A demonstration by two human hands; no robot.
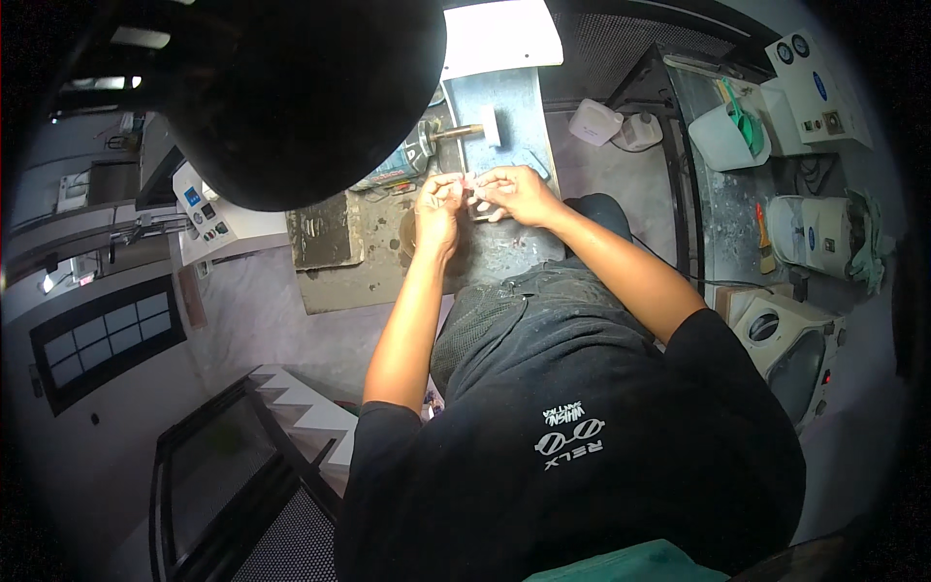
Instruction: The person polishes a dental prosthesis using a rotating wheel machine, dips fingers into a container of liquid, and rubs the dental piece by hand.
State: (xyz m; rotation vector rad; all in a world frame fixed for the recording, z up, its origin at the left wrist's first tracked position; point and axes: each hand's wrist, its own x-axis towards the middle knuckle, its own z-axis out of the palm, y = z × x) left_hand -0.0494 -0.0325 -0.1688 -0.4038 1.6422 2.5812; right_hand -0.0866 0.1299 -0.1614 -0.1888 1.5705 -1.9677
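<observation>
Left hand (438, 211) and right hand (525, 197) pinch a pink piece (467, 181), seemingly mid-handling, by the tray (490, 89)'s left edge; next calls for steadiness, probably

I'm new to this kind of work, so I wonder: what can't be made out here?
All in the head view:
Small pinkish thing: too small, and partly covered by the left hand and right hand.
Labelled container: partly hidden by the large black shape.
Green item: cut off by the lower edge.
</observation>
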